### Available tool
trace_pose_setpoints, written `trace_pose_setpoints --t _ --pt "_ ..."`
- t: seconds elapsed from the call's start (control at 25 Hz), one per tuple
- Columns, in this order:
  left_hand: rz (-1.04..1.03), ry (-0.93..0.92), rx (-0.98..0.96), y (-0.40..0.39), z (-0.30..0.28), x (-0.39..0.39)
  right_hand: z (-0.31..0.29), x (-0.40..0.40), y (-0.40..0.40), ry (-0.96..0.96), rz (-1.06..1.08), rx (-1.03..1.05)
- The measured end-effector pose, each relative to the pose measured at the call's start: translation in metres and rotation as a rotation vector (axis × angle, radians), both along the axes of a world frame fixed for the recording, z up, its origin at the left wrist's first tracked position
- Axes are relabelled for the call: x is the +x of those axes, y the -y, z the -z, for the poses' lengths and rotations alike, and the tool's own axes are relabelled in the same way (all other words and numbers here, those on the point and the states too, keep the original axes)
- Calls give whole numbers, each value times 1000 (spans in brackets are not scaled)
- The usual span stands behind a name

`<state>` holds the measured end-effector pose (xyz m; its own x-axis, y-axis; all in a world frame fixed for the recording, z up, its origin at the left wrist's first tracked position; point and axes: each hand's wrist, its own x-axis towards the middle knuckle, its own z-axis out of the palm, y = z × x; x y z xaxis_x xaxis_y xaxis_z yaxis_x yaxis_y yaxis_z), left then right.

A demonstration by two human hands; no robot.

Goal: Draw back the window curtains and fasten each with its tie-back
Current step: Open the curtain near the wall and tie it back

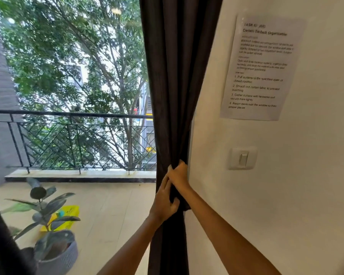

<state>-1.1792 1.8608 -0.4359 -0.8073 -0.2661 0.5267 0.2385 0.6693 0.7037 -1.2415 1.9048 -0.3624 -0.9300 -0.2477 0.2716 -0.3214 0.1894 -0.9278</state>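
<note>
A dark brown curtain (175, 76) hangs gathered into a narrow bunch at the right edge of the window, against the white wall. My left hand (164, 201) wraps around the bunch from the left, thumb on the front folds. My right hand (179, 175) grips the same bunch just above it from the wall side, fingers curled into the fabric. Whether a dark tie-back lies under my hands I cannot tell. A second dark curtain (0, 235) shows only as an edge at the bottom left.
The white wall carries a printed instruction sheet (260, 66) and a light switch (242, 158). Beyond the glass are a balcony railing (68, 135), a potted plant (54, 235) in a grey basket and a yellow item (70, 212) on the floor.
</note>
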Motion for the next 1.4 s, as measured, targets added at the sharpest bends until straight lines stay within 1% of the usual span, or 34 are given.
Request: trace_pose_setpoints --t 0.04,0.16,0.2,0.24,0.32,0.4,0.52,0.56,0.68,0.8,0.84,0.92,0.96,1.0,1.04,1.08,1.16,1.2,1.24,1.28,1.32,1.36,1.4 --pt "-18 1 34 4 6 5 -2 -3 -4 21 -14 2" --pt "-231 -95 351 19 11 18 -9 3 -9 42 -44 2" --pt "-278 -92 401 27 10 19 -9 7 -9 36 -47 -1" --pt "-290 -69 422 37 11 18 -8 11 -9 32 -53 -4" --pt "-297 68 358 57 7 11 -8 21 -8 42 -78 -3" --pt "-192 166 387 64 -1 7 -6 28 -6 68 -101 -7" --pt "-3 223 412 52 -17 7 -6 37 -8 92 -139 27" --pt "62 247 426 49 -18 3 -6 37 -9 87 -143 52" --pt "135 319 423 42 -18 -9 -7 32 -12 10 -111 92" --pt "207 328 470 35 -21 -20 -4 20 -8 -108 -12 239" --pt "224 320 454 33 -23 -21 -4 18 -6 -124 12 249" --pt "290 292 471 36 -23 -26 -2 11 3 -108 30 177" --pt "317 282 459 37 -21 -29 0 7 6 -72 41 138" --pt "300 261 412 39 -19 -30 2 3 9 -25 56 113" --pt "233 216 368 40 -15 -33 1 1 10 23 70 110" --pt "82 143 319 39 -8 -32 0 0 11 65 76 115" --pt "-299 -62 310 31 13 -18 -2 1 12 106 49 108" --pt "-356 -157 287 24 25 -7 -2 1 13 108 34 93" --pt "-293 -188 218 13 33 8 -2 1 13 102 24 68" --pt "-200 -139 125 1 37 20 -2 1 13 97 21 48" --pt "-143 -41 16 -10 39 28 -1 0 14 94 18 32" --pt "-154 40 -70 -18 40 27 -1 0 14 92 15 25" --pt "-215 115 -91 -25 39 23 1 1 14 84 20 24"
